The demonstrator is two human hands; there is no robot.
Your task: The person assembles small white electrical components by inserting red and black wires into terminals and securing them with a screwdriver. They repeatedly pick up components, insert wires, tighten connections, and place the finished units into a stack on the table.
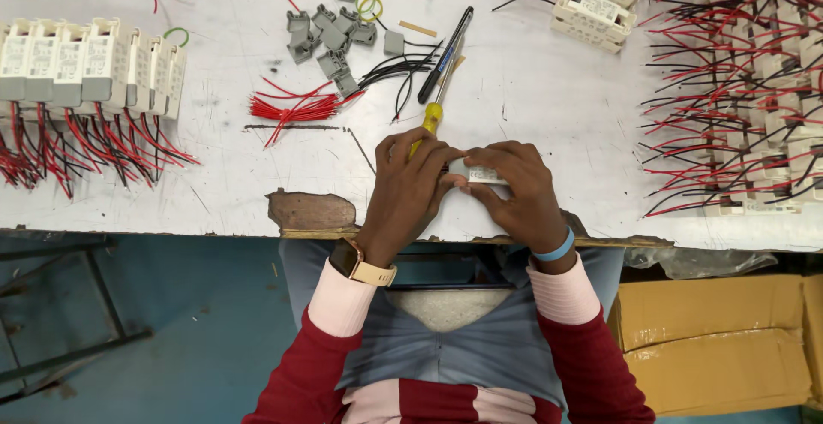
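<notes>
Both hands meet at the near edge of a white worktable (531, 107). My left hand (410, 191) and my right hand (519, 188) together hold a small white plastic module (480, 174) with a label, pinched between the fingertips. A yellow-handled screwdriver (433, 117) lies just beyond my left hand, its handle partly hidden by the fingers. A watch sits on my left wrist, a blue band on my right.
Loose red wires (296, 107), black wires (403, 68) and grey plastic clips (330, 38) lie beyond the hands, with a black pen (446, 54). Rows of wired white modules stand at left (90, 64) and right (754, 98). A cardboard box (716, 342) sits below right.
</notes>
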